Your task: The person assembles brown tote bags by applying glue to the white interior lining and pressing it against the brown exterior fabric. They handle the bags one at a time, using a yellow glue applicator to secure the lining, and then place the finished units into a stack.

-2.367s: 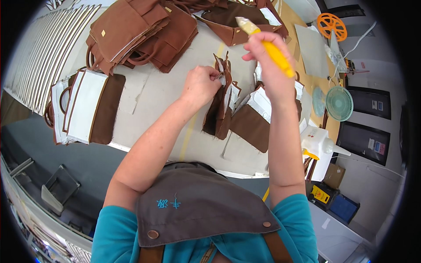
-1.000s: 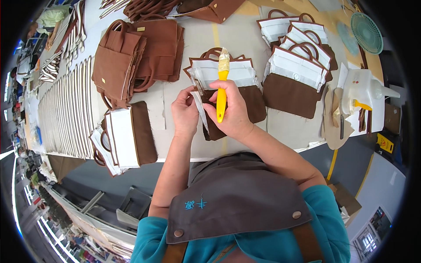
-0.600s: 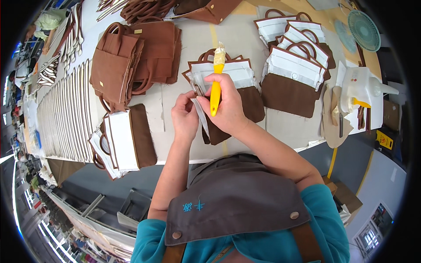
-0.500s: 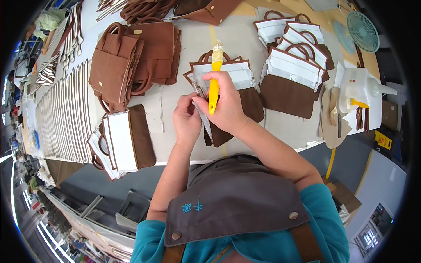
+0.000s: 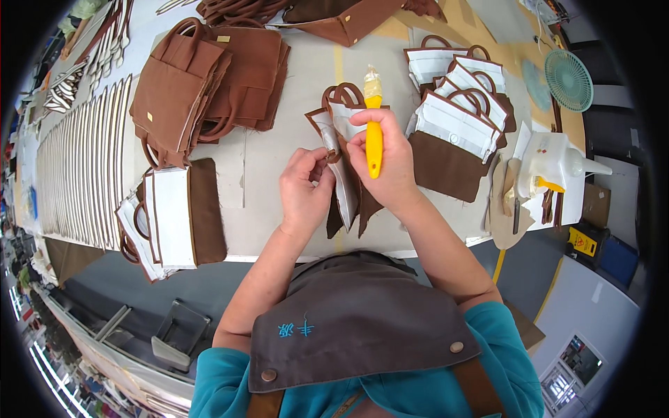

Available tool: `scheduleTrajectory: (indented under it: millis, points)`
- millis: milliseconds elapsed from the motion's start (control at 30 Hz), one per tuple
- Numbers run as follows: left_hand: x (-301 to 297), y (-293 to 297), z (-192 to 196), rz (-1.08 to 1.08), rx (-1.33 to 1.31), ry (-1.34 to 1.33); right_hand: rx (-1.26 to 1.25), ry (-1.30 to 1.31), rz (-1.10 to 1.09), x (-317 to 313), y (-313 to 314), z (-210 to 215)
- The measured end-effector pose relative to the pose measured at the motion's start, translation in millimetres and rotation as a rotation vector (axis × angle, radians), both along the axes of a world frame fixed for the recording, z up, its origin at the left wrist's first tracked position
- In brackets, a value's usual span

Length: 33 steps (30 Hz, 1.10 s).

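Note:
In my right hand is a yellow-handled brush, bristles pointing away from me and whitish at the tip. That same hand also presses against a brown bag piece with white lining and looped handles, which stands partly folded on its edge. My left hand pinches the near-left edge of this bag piece between thumb and fingers. The inner faces of the piece are partly hidden by my right hand.
Brown bag panels with handles are stacked at left, white-lined pieces below them. More white-lined bag pieces overlap at right, near a white plastic bottle and a second yellow brush. Long thin strips lie far left; a green fan stands far right.
The bag piece has been turned and folded more upright, its sides now nearly edge-on. My right hand and the brush have shifted right. The whole view has shifted slightly.

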<state>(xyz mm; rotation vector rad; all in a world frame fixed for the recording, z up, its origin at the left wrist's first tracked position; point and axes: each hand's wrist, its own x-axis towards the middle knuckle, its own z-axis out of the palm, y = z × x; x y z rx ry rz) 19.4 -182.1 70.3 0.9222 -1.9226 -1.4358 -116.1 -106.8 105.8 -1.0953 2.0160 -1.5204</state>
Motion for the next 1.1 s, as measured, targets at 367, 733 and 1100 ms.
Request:
scheduleTrajectory:
  millis: [367, 733, 1100]
  points:
    - [-7.1, 0.6, 6.1, -0.003, 0.155, 0.016, -0.129, -0.207, -0.044, -13.0, 7.7, -8.5]
    - [-14.3, 2.4, -0.3, 0.074, 0.103, 0.080, 0.029, 0.253, -0.044, 17.4, -5.4, -0.6]
    - [-15.6, -0.4, -9.1, 0.068, 0.210, 0.075, 0.112, 0.202, -0.017, -6.1, 3.7, 5.5]
